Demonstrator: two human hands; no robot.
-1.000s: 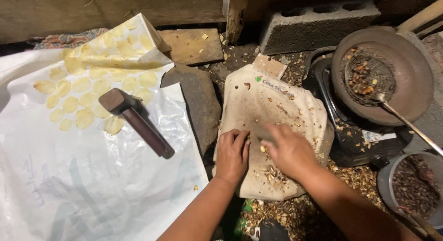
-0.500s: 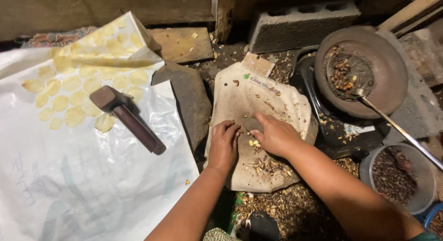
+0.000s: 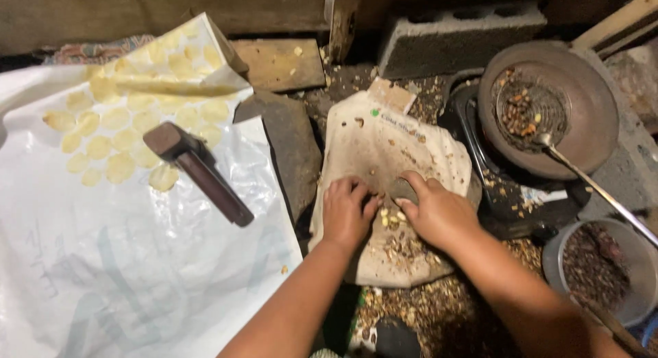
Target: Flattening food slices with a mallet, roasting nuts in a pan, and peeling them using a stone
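Head view: both hands on a dirty cloth (image 3: 384, 152) spread over a stone. Left hand (image 3: 347, 211) palm down, fingers curled, tips pressing the cloth; holds nothing visible. Right hand (image 3: 433, 211) loosely curled around a small dark stone (image 3: 403, 190). Cracked nuts (image 3: 392, 219) lie between the hands. Mallet (image 3: 199, 171) lies left on a plastic sheet (image 3: 137, 276), well apart. Pan (image 3: 582, 111) with skimmer (image 3: 531, 111) far right.

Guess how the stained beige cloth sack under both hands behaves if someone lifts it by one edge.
The stained beige cloth sack probably flops: it lies creased and moulded over what is under it. The loose nut bits between the left hand and the right hand would likely slide off. It looks light, though that is unclear.
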